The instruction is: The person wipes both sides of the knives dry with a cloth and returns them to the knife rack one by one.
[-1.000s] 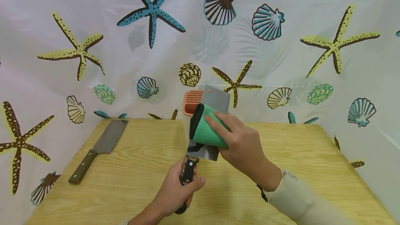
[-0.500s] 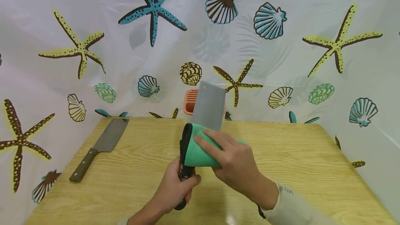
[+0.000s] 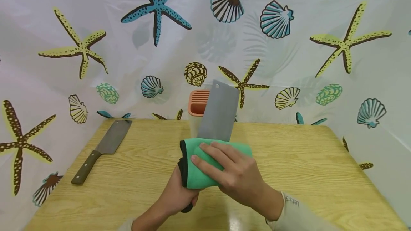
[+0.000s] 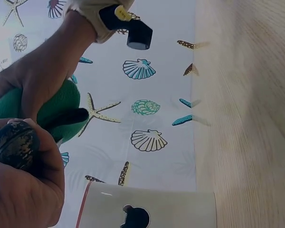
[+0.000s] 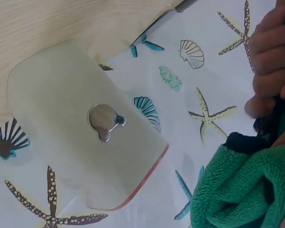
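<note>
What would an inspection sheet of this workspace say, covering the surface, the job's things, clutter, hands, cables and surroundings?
Surface: table with a light wood-grain top.
Job's things: cleaver held blade up and tilted; green cloth with black edging covers the lower blade in the head view.
Clutter: second cleaver lies on the left of the table; pale holder with an orange slotted top stands at the back.
Grippers: bare hands; left hand grips the cleaver's handle, right hand holds the cloth.
Cables: nothing seen.
Surroundings: white sheeting printed with starfish and shells.
</note>
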A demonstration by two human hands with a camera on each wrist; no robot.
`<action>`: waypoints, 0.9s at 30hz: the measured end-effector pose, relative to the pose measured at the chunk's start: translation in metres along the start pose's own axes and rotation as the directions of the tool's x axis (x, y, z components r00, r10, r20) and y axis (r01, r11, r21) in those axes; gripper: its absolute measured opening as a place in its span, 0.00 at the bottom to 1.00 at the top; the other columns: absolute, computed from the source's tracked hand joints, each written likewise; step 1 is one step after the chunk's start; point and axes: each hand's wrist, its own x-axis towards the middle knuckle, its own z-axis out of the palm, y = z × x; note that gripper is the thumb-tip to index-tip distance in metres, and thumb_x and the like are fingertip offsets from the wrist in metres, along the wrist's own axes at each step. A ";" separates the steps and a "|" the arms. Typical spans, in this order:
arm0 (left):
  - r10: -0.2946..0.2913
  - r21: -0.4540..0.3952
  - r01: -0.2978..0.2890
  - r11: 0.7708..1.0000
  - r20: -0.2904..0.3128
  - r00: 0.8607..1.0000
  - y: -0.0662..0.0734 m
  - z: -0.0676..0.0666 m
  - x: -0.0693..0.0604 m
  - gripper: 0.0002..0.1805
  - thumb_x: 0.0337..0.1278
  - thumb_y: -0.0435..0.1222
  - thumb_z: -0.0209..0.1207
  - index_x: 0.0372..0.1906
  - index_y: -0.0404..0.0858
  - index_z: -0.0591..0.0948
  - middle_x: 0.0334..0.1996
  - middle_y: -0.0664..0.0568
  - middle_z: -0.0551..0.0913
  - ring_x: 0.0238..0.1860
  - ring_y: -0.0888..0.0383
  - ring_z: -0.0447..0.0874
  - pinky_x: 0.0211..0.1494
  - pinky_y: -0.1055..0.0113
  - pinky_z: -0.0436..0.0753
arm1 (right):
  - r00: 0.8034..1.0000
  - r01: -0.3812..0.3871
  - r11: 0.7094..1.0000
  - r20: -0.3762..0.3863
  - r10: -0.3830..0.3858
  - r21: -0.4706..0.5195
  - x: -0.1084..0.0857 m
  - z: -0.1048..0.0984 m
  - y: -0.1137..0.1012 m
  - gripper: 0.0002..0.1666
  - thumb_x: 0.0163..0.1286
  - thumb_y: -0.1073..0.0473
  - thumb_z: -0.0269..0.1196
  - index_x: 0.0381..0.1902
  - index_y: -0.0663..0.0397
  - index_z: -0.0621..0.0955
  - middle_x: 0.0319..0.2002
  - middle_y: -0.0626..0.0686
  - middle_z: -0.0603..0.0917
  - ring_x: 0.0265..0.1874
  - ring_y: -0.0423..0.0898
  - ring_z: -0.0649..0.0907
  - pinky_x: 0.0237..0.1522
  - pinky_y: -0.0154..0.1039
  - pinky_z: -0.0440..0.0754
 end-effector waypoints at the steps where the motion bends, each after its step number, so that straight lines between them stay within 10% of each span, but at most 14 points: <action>1: -0.014 0.001 0.014 1.000 0.002 1.000 0.001 0.001 0.001 0.18 0.60 0.24 0.55 0.54 0.21 0.68 0.13 0.31 0.67 0.10 0.71 0.70 0.13 0.69 0.75 | 1.000 -0.019 1.000 0.018 0.019 0.000 0.000 0.000 0.003 0.21 0.70 0.67 0.58 0.55 0.43 0.85 0.51 0.54 0.87 0.47 0.51 0.86 0.44 0.44 0.89; 9: -0.071 -0.003 0.071 0.997 0.012 0.997 0.008 0.008 0.004 0.09 0.66 0.29 0.55 0.44 0.28 0.69 0.14 0.60 0.72 0.08 0.69 0.69 0.12 0.70 0.74 | 0.969 -0.218 0.976 0.119 0.218 -0.018 0.008 0.002 0.037 0.41 0.47 0.63 0.80 0.62 0.42 0.81 0.58 0.54 0.84 0.55 0.54 0.84 0.49 0.52 0.88; 21: -0.189 -0.065 0.191 0.980 0.026 0.982 0.005 0.015 -0.002 0.09 0.65 0.30 0.56 0.43 0.30 0.67 0.18 0.60 0.73 0.10 0.68 0.70 0.15 0.75 0.73 | 0.906 -0.401 0.915 0.126 0.403 -0.043 0.010 0.009 0.087 0.41 0.55 0.67 0.72 0.68 0.44 0.76 0.64 0.58 0.79 0.60 0.59 0.82 0.44 0.59 0.88; 27: -0.213 -0.072 0.213 0.974 0.010 0.977 0.003 0.013 -0.003 0.10 0.66 0.31 0.57 0.43 0.31 0.68 0.19 0.59 0.73 0.10 0.68 0.70 0.16 0.74 0.74 | 0.912 -0.369 0.928 0.214 0.351 0.050 0.002 0.006 0.081 0.38 0.71 0.35 0.54 0.73 0.44 0.70 0.68 0.57 0.74 0.63 0.57 0.78 0.44 0.57 0.87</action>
